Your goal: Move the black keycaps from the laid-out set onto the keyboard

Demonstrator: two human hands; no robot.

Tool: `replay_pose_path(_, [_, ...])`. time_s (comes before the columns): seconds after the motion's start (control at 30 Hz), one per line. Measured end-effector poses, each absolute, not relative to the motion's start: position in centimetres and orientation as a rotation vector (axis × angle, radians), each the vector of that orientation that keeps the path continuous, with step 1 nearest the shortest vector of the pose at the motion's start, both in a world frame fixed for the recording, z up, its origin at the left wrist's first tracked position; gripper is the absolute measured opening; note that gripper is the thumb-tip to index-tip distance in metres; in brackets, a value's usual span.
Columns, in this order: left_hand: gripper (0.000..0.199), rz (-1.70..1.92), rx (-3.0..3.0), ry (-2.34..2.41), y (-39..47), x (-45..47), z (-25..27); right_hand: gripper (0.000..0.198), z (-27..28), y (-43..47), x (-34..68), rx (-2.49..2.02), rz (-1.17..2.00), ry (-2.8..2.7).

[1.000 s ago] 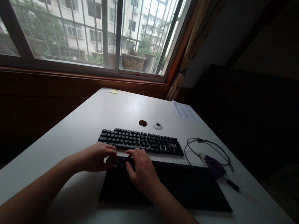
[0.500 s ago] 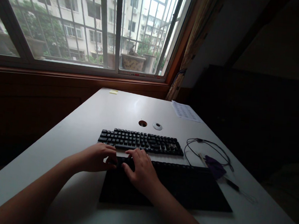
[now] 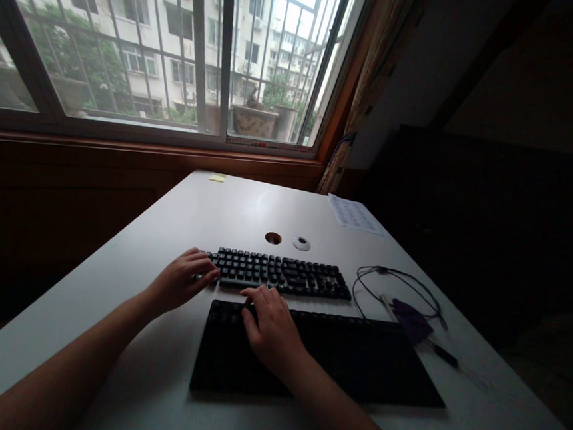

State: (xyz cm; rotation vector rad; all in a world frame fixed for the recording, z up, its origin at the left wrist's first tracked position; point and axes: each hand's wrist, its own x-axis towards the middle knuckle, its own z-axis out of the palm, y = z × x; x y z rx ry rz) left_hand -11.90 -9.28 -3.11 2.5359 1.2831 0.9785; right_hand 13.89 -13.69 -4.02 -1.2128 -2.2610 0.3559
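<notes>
A black keyboard [image 3: 354,361] lies flat near the front of the white table, with a row of keycaps along its far edge. My right hand [image 3: 271,324] grips that far edge, fingers curled over it and the thumb on the near side. Behind the keyboard, loose black keycaps [image 3: 286,272] are laid out in rows. At their left end my left hand [image 3: 180,283] has its thumb and fingers closed around a keycap, mostly hidden by the fingertips.
On the right lie a coiled black cable [image 3: 411,277], a purple cloth [image 3: 411,322] and a black-handled wire tool [image 3: 445,355]. Farther back are a round hole [image 3: 273,238], its white cover [image 3: 301,243], printed paper [image 3: 354,214] and a yellow note [image 3: 217,177]. A barred window stands beyond the table.
My left hand has moved from the keyboard's upper left corner, away from me and left, to the laid-out keycaps. My right hand has stayed nearly in place on the keyboard.
</notes>
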Motion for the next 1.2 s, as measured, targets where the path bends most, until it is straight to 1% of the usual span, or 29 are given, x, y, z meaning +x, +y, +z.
replay_pose_path(0.13, [0.024,1.075,2.567,1.579,-7.8,-13.1,-4.5,0.027,-4.3,-13.5,13.8,-1.215,0.329,-2.249])
replay_pose_path(0.33, [0.034,1.022,2.563,1.822,-6.3,-13.0,-5.7,0.028,-4.7,-13.3,13.8,-1.211,0.319,-2.246])
replay_pose_path(0.57, [0.036,0.914,2.594,1.848,-5.9,-12.5,-6.5,0.026,-4.6,-13.4,13.7,-1.220,0.332,-2.247])
replay_pose_path(0.93, [0.041,0.695,2.611,1.860,-3.5,-13.2,-5.2,0.023,-4.3,-13.3,13.9,-1.219,0.353,-2.249])
replay_pose_path(1.2, [0.041,0.634,2.692,1.797,-3.1,-13.2,-4.7,0.023,-4.5,-13.4,13.9,-1.204,0.354,-2.241])
